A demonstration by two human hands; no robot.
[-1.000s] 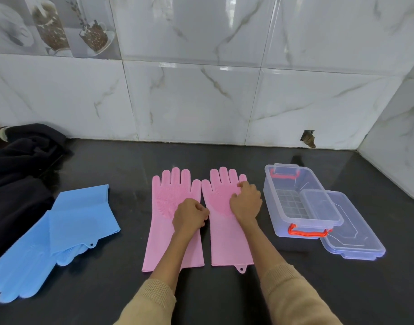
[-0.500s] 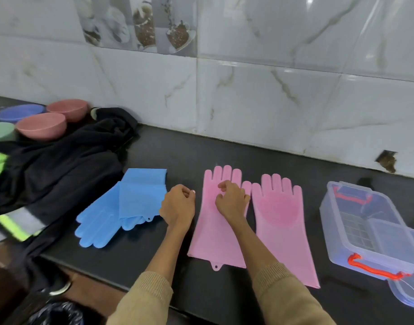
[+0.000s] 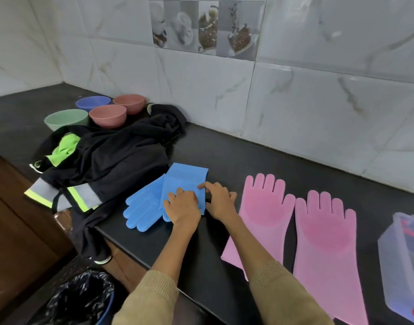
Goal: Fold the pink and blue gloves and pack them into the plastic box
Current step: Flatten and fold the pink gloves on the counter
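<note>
Two pink gloves (image 3: 267, 214) lie flat side by side on the black counter (image 3: 224, 148), fingers toward the wall. The blue gloves (image 3: 154, 198) lie to their left, overlapping, one with its cuff folded over. My left hand (image 3: 183, 206) presses down on the folded blue cuff. My right hand (image 3: 221, 199) pinches the cuff's right edge with its fingertips. The clear plastic box (image 3: 402, 266) with a red handle shows partly at the right edge.
A black jacket with reflective stripes (image 3: 103, 165) is heaped left of the blue gloves and hangs over the counter edge. Several coloured bowls (image 3: 107, 114) stand behind it by the wall. A bin with a black bag (image 3: 77, 301) sits on the floor below.
Both hands left the pink gloves and moved left onto the blue gloves. The view swung left, so the box slid to the right edge.
</note>
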